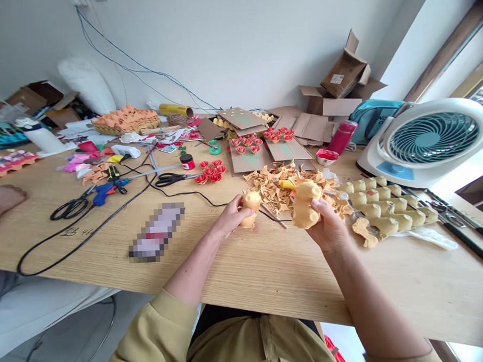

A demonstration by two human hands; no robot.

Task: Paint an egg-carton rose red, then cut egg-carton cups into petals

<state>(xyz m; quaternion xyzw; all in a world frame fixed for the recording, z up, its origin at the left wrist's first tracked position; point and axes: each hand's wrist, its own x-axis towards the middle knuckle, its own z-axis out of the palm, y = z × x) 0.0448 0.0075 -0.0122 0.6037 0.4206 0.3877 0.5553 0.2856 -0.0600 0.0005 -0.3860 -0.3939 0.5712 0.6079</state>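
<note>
My left hand [232, 217] grips a small orange egg carton piece [250, 208] between thumb and fingers, just above the table. In my right hand [328, 225] is a larger orange egg carton piece [306, 204] with several bumps, held apart from the first. Behind both hands spreads a heap of torn carton scraps [271, 185]. A stick-like thing [278, 219] lies on the wood between them. Right of my right hand, a loose orange scrap [364, 233] rests against a yellowish egg carton tray [386, 204].
Red paper roses [211, 172] and black scissors [173, 178] lie behind left. A glue gun [104, 193] with a looping black cable and a pixelated phone-like object [158, 232] are at left. A white fan [427, 141] stands right. Another person's hand [6, 202] rests far left.
</note>
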